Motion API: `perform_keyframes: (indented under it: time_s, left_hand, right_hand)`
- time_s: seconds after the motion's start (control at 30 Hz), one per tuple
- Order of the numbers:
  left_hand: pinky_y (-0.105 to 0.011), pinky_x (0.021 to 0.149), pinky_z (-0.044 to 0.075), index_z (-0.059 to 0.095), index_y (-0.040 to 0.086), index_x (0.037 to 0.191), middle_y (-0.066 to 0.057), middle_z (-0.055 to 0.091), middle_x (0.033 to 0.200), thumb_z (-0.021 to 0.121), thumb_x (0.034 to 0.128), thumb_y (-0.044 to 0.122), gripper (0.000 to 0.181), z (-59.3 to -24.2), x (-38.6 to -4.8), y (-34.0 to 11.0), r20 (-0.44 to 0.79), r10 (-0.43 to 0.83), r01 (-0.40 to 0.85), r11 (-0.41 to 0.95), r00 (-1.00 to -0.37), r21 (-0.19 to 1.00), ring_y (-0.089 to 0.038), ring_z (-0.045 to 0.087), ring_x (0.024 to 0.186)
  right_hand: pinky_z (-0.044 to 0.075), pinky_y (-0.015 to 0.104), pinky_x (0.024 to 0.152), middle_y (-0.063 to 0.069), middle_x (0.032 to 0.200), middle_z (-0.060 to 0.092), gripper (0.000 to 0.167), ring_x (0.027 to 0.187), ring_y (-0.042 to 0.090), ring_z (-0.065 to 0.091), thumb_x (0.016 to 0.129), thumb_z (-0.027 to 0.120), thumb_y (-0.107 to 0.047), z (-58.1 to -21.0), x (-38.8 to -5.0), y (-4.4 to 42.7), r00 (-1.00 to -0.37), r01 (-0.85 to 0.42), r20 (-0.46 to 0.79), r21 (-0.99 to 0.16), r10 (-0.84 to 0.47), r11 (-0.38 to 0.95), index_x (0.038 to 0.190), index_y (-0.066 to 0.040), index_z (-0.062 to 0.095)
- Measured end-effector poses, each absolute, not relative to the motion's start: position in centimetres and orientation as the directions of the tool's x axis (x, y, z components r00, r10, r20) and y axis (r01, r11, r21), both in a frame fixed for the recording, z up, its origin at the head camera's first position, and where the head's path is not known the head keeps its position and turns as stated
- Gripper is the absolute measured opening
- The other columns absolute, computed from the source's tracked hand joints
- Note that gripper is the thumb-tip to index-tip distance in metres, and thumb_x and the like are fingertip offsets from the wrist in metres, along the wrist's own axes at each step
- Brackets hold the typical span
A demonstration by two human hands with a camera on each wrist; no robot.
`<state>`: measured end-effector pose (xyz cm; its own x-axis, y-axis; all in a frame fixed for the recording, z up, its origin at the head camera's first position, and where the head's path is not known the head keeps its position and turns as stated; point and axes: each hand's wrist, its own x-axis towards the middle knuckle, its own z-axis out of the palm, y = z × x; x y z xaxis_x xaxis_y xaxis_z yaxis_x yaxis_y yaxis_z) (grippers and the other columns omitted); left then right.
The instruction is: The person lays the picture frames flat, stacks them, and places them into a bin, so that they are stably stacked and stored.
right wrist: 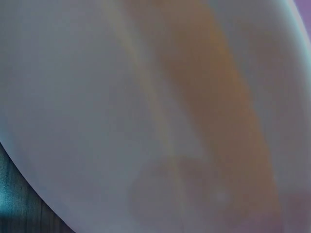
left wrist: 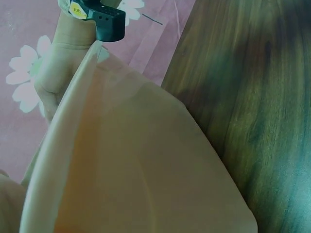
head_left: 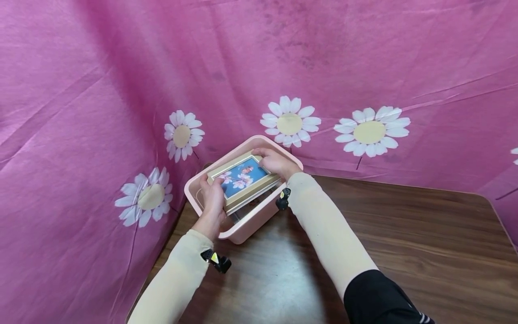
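Note:
A picture frame (head_left: 244,177) with a pale gold border and pink blossoms on blue lies tilted within the mouth of a pink plastic basin (head_left: 259,221). My left hand (head_left: 213,198) grips its left end, thumb over the border. At the far right corner my right hand (head_left: 276,163) holds it, with thumb and fingers on the edge. Below the frame, other contents of the basin show only in part. The left wrist view has the basin wall (left wrist: 146,160) in front, with part of the left hand (left wrist: 53,77) behind the rim. A blurred basin wall (right wrist: 87,107) fills the right wrist view.
The basin stands on a dark wooden table (head_left: 388,234), near its back left corner. A pink cloth (head_left: 226,67) printed with white daisies hangs close behind and to the left. Small black cameras (head_left: 216,260) are strapped at both wrists.

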<state>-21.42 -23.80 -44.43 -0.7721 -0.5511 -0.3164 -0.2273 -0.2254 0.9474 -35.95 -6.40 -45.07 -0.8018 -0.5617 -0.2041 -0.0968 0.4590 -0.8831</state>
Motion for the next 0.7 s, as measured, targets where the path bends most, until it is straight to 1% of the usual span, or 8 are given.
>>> perform_keyframes:
  time_s: [0.1,0.13,0.2,0.23,0.33,0.4,0.5,0.7]
  left_hand:
    - [-0.035,0.114,0.048,0.013,0.019,0.172,-0.019,0.028,0.17,0.05,0.1046,0.016,0.077,-44.5,-21.4,-23.8,-0.349,-0.51,-0.241,-0.268,-0.786,0.933,-0.029,0.05,0.133]
    - [-0.037,0.112,0.05,0.011,0.02,0.173,-0.018,0.028,0.169,0.049,0.1049,0.016,0.078,-44.5,-21.4,-23.8,-0.358,-0.497,-0.242,-0.285,-0.79,0.928,-0.029,0.051,0.131]
    - [-0.038,0.115,0.048,0.007,0.021,0.174,-0.018,0.025,0.172,0.048,0.1054,0.018,0.079,-44.6,-21.4,-23.9,-0.367,-0.482,-0.248,-0.292,-0.796,0.924,-0.029,0.049,0.133]
    - [-0.039,0.117,0.047,0.006,0.022,0.174,-0.017,0.023,0.174,0.048,0.1056,0.018,0.08,-44.6,-21.4,-23.8,-0.369,-0.476,-0.248,-0.299,-0.798,0.922,-0.03,0.048,0.136]
    - [-0.043,0.133,0.027,0.0,0.021,0.175,-0.012,0.006,0.182,0.05,0.1057,0.019,0.085,-44.3,-21.6,-23.8,-0.362,-0.47,-0.252,-0.281,-0.805,0.926,-0.031,0.026,0.155]
    - [-0.043,0.137,0.018,0.001,0.021,0.175,-0.01,0.001,0.183,0.051,0.1057,0.02,0.086,-44.2,-21.6,-23.8,-0.358,-0.468,-0.255,-0.269,-0.808,0.929,-0.03,0.018,0.161]
    - [-0.043,0.138,0.015,0.0,0.02,0.175,-0.009,-0.001,0.184,0.049,0.1063,0.019,0.084,-44.2,-21.7,-24.0,-0.35,-0.463,-0.26,-0.249,-0.814,0.933,-0.027,0.013,0.164]
    - [-0.041,0.139,0.009,0.006,0.017,0.175,-0.009,0.007,0.184,0.047,0.108,0.02,0.079,-44.1,-21.4,-24.9,-0.326,-0.467,-0.281,-0.165,-0.822,0.945,-0.025,0.011,0.168]
  right_hand:
    - [0.026,0.043,0.134,0.005,0.169,0.044,0.061,0.153,0.026,0.039,0.102,0.054,-0.007,-45.3,-35.9,-6.4,-0.797,-0.076,-0.205,-0.899,-0.568,0.431,0.162,-0.014,0.048]
    - [0.027,0.043,0.134,0.006,0.169,0.045,0.061,0.153,0.027,0.039,0.102,0.055,-0.007,-45.3,-35.9,-6.4,-0.793,-0.072,-0.204,-0.904,-0.574,0.42,0.162,-0.013,0.047]
    - [0.028,0.042,0.134,0.009,0.168,0.046,0.059,0.155,0.027,0.039,0.103,0.056,-0.007,-45.4,-35.8,-6.4,-0.79,-0.067,-0.191,-0.917,-0.583,0.392,0.162,-0.009,0.047]
    - [0.028,0.042,0.134,0.011,0.168,0.046,0.059,0.156,0.027,0.039,0.104,0.057,-0.008,-45.3,-35.7,-6.4,-0.788,-0.067,-0.187,-0.921,-0.587,0.383,0.162,-0.008,0.046]
    - [0.03,0.043,0.134,0.013,0.167,0.047,0.057,0.158,0.029,0.039,0.107,0.058,-0.011,-45.3,-35.5,-6.5,-0.787,-0.079,-0.173,-0.924,-0.593,0.374,0.162,-0.007,0.046]
    - [0.032,0.042,0.133,0.012,0.167,0.048,0.057,0.158,0.029,0.04,0.107,0.059,-0.013,-45.3,-35.4,-6.5,-0.789,-0.078,-0.169,-0.926,-0.591,0.369,0.162,-0.006,0.045]
    - [0.033,0.043,0.133,0.012,0.167,0.048,0.058,0.157,0.028,0.04,0.108,0.059,-0.014,-45.2,-35.4,-6.5,-0.792,-0.073,-0.169,-0.928,-0.587,0.366,0.163,-0.007,0.044]
    - [0.033,0.043,0.133,0.011,0.166,0.049,0.056,0.157,0.028,0.042,0.109,0.058,-0.023,-44.6,-35.2,-6.1,-0.799,-0.131,-0.14,-0.909,-0.584,0.397,0.163,-0.01,0.046]
